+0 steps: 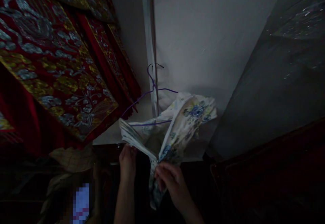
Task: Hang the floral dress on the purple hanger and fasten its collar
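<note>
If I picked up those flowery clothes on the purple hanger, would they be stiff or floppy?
Probably floppy: the flowery garment bends into folds, and its lower end dangles past the right hand. It's likely light too, since the purple hanger is just slim wire. It might slip off, because its opening gapes wide.

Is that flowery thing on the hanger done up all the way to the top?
No, the floral garment gapes open in a V above the right hand, with the purple hanger showing in the opening.
</note>
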Available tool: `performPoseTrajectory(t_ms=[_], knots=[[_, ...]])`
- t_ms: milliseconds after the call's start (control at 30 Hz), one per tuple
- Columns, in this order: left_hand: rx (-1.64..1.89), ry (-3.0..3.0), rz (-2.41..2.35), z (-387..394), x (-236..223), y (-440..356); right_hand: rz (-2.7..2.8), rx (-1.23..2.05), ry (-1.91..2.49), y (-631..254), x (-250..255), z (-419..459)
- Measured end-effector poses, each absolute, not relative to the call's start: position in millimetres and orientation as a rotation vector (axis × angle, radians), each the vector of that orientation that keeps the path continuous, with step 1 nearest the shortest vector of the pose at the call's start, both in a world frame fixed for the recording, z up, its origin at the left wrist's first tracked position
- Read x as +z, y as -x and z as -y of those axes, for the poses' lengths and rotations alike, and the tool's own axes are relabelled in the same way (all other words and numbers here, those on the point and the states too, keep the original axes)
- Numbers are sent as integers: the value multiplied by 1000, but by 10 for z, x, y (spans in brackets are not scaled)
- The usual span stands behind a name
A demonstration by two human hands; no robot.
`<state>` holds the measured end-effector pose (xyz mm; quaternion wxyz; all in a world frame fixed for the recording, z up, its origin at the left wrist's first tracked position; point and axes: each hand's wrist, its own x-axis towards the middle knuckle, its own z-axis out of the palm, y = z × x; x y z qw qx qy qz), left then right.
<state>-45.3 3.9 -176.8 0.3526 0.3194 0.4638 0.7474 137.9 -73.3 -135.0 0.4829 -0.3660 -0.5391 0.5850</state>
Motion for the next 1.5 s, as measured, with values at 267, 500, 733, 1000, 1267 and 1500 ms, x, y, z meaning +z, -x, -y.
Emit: performPoseTrajectory(t_ms=[267,500,733,1000,1267,1500], knots=[[1581,-1134,-1316,45,-1729,310,1400,1342,1063,-1828,-1373,750],[1687,-850,-769,395,-1270,-97,1336,1057,1141,-1934,-1538,696],[1289,-1429,-724,668,-924,-357,1325,1183,901,-1727,-1498,736],[1113,-1626,-760,541,-1219,-87,1348,1289,1215,-1853,-1166,680],[682,-1803,-1153,790,-1359,461,1814,803,700,-2021,-367,55],[580,-2093,-1522,802,-720,1027,1427,477,916,-1804,-387,-994]])
